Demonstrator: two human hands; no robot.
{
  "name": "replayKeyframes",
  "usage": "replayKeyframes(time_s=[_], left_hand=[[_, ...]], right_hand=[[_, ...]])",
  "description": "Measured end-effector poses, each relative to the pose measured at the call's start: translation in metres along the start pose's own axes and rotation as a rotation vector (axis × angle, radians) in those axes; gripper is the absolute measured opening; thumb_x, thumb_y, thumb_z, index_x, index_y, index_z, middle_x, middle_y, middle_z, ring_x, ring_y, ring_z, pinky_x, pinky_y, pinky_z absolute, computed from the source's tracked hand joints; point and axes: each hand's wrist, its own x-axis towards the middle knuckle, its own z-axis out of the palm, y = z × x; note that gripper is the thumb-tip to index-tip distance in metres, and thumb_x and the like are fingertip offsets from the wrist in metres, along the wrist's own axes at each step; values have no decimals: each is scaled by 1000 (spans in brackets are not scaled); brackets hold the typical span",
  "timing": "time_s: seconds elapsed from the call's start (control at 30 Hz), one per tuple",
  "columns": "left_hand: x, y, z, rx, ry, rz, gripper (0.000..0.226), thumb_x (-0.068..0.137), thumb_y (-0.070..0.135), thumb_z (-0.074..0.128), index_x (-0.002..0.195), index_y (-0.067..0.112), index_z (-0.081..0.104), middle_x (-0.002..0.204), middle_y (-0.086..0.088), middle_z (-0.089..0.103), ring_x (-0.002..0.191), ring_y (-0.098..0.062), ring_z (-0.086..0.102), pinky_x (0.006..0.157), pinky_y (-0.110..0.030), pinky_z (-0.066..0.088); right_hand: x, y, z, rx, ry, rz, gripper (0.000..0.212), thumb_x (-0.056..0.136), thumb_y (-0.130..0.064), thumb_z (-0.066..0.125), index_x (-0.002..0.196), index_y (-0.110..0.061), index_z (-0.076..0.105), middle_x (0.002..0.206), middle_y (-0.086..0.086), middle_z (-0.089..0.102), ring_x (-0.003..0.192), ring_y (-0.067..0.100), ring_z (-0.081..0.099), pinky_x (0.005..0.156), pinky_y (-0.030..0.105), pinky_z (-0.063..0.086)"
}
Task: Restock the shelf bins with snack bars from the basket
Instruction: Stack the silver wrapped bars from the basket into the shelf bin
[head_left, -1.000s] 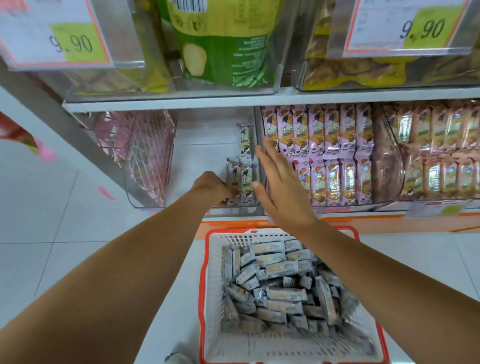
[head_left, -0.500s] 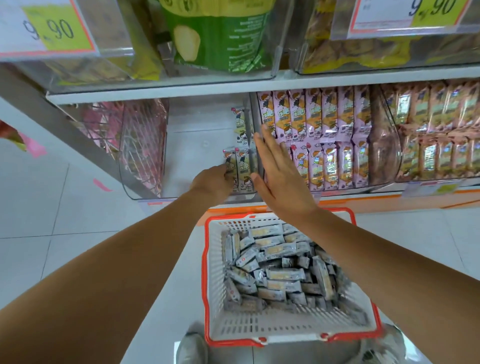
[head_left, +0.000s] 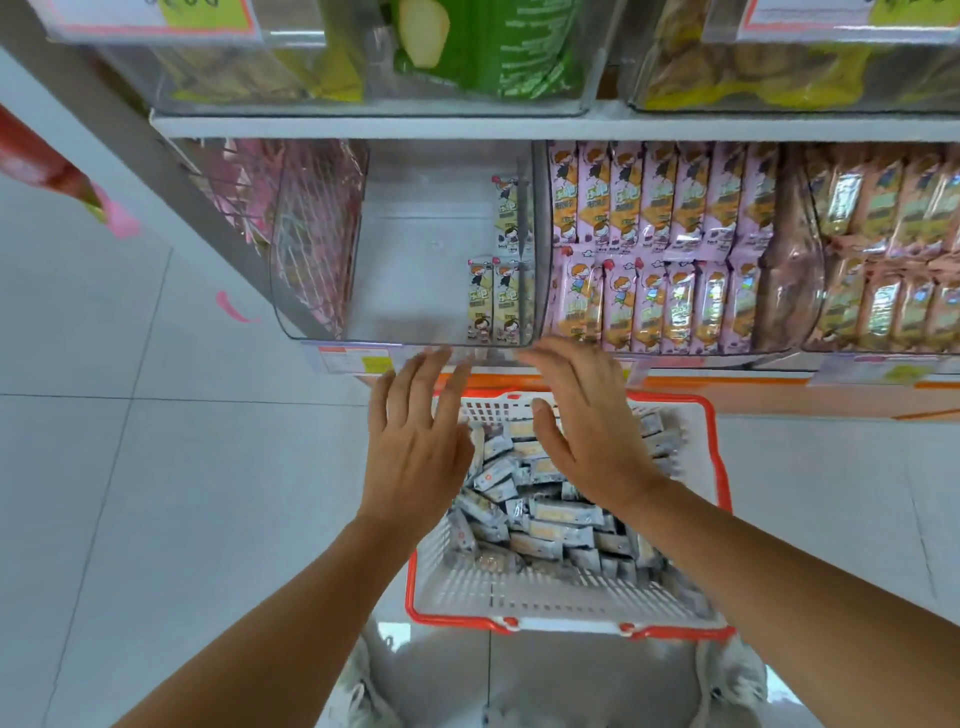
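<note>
Both hands are empty, fingers spread: left hand (head_left: 415, 447) and right hand (head_left: 587, 431) over the basket (head_left: 719, 467) of snack bars (head_left: 550, 514). Gather several bars flat, then stand them against the 3 bars at the clear bin (head_left: 410, 249)'s right wall.

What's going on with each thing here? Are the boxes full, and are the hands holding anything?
Left hand: open, empty, over the basket's left edge.
Right hand: open, empty, above the basket.
Basket: on the floor, holding many loose snack bars.
Middle clear bin: nearly empty, a few yellow bars upright at its right wall.
Pink-bar bin: full, two neat rows.
Right-hand bin: full.
</note>
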Motion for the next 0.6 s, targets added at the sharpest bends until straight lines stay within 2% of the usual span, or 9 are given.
replayKeyframes(time_s=[0.07, 0.2, 0.3, 0.33, 0.4, 0.47, 0.5, 0.53, 0.6], left_hand=[[-32, -2, 17, -15, -83, -22, 57, 81, 21, 46, 137, 9, 49, 138, -15, 47, 125, -34, 42, 105, -47, 30], [-72, -16, 62, -19, -461, -204, 65, 73, 17, 72, 134, 8, 52, 141, -19, 48, 127, -40, 48, 101, -51, 44], [-87, -27, 92, -23, -609, -253, 71, 92, 27, 54, 153, 12, 20, 160, -15, 14, 146, -34, 19, 117, -44, 23], [-90, -30, 101, -30, -624, -271, 71, 96, 30, 47, 154, 14, 9, 162, -12, 4, 148, -31, 11, 119, -41, 17], [-95, -34, 117, -58, -611, -292, 74, 98, 30, 45, 154, 15, 0, 162, -10, -1, 149, -28, 7, 120, -38, 13], [-101, -37, 134, -112, -578, -313, 78, 95, 27, 50, 154, 13, 1, 162, -10, 3, 148, -28, 12, 120, -39, 19], [-104, -38, 142, -130, -563, -323, 80, 94, 26, 53, 155, 12, 3, 162, -10, 7, 147, -28, 16, 119, -40, 24], [-107, -39, 150, -141, -547, -325, 81, 92, 26, 55, 154, 11, 4, 161, -10, 10, 146, -28, 19, 117, -41, 29], [-114, -37, 163, -158, -506, -325, 83, 90, 25, 57, 154, 8, 6, 160, -12, 12, 145, -31, 20, 114, -43, 34]], right_hand=[[-24, 2, 12, 43, -99, 29, 36, 94, -14, 43, 127, -8, 55, 124, 8, 49, 112, 23, 47, 96, 35, 35], [-61, 19, 54, 99, -477, 268, 35, 95, -15, 44, 128, -13, 54, 121, 6, 56, 100, 25, 57, 84, 36, 46], [-79, 30, 92, 134, -680, 574, 35, 99, -17, 46, 134, -15, 49, 128, 7, 54, 100, 24, 60, 81, 35, 48], [-82, 35, 105, 170, -709, 715, 32, 100, -18, 46, 131, -14, 49, 122, 7, 56, 96, 23, 61, 76, 33, 47], [-92, 47, 130, 204, -761, 918, 14, 100, -18, 47, 113, -12, 51, 91, 5, 55, 72, 17, 54, 59, 27, 37], [-103, 62, 152, 111, -829, 962, 11, 98, -17, 48, 92, -8, 50, 76, 6, 46, 62, 16, 45, 55, 27, 31], [-110, 68, 160, 66, -875, 972, 10, 97, -16, 49, 95, -7, 54, 86, 11, 50, 72, 19, 51, 60, 28, 35], [-117, 75, 167, 32, -909, 969, 19, 97, -17, 51, 112, -5, 54, 107, 16, 53, 92, 26, 57, 71, 30, 42], [-132, 86, 177, -42, -986, 957, 50, 97, -19, 54, 141, -2, 37, 144, 18, 38, 126, 34, 46, 97, 38, 43]])
